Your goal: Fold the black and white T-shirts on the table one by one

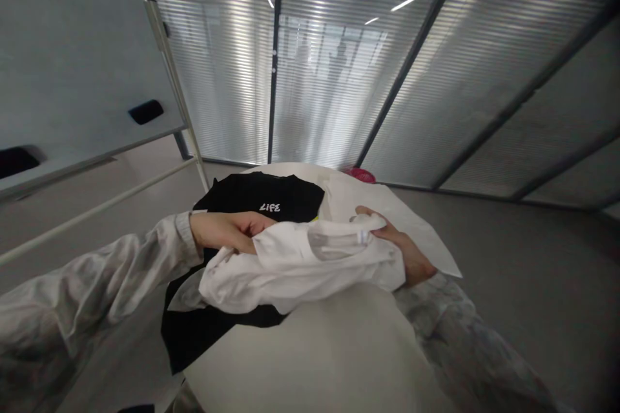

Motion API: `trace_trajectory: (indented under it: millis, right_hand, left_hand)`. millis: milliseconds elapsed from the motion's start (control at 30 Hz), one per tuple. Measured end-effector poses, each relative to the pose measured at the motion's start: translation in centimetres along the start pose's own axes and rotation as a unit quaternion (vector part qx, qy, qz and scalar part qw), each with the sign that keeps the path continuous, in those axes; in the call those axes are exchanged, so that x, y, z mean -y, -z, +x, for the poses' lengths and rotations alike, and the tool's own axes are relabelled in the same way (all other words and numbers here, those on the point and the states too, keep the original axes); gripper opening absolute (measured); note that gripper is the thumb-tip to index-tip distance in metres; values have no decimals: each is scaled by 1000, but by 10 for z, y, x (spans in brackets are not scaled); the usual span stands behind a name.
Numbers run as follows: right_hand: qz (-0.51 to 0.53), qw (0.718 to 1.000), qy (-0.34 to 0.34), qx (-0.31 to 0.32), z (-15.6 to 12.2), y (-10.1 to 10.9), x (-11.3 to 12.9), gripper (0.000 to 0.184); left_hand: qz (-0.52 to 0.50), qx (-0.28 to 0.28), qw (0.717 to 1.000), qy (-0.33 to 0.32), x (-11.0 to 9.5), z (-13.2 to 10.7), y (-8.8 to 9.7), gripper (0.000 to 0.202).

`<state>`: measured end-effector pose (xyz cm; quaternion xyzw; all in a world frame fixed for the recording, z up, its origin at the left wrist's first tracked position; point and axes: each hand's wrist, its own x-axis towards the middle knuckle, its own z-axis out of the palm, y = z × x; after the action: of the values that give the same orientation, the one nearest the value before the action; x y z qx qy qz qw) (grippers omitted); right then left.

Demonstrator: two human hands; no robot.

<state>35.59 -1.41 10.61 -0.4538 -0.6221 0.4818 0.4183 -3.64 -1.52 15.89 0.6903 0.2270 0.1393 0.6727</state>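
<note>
A bunched white T-shirt (290, 277) hangs between my two hands above the table, its neckline and a small label turned up toward the right. My left hand (237, 230) is closed on the shirt's left part, with the fingertips partly hidden by the fabric. At the collar end, my right hand (400, 242) grips the cloth, and some of its fingers are covered by the shirt. Beneath and behind it a black T-shirt (256, 197) with white lettering lies spread out, one part draping over the table's left edge.
The round white table (310, 361) stands in front of me. On its right side lies a white cloth or sheet (416, 219). A red mesh item (362, 175) shows past the far edge. A whiteboard on a frame (87, 51) stands left; a glass partition with blinds (320, 77) runs behind.
</note>
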Motion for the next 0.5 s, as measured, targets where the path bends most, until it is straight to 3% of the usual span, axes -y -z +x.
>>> trace_trajectory:
  millis: [133,233,267,400,433,500]
  right_hand:
    - [15,1000,-14,-20,28,6,-2,46]
    - [-100,993,21,-53,74,11,-16,41]
    - [-174,980,42,-81,87,13,-22,37]
    - [-388,907,73,-149,118,19,-47,20]
    - [-403,901,69,-147,120,19,-53,21]
    - [-411,901,67,-119,120,18,-62,29]
  left_hand:
    - [41,-99,994,-16,11,18,26,53]
    - [148,-164,975,18,29,45,63,45]
    - [215,-204,955,26,36,53,75,42]
    - [459,-356,813,37,64,75,108,27]
    - [479,-368,797,27,69,77,113,24]
    - [477,-376,795,0,76,77,120,27]
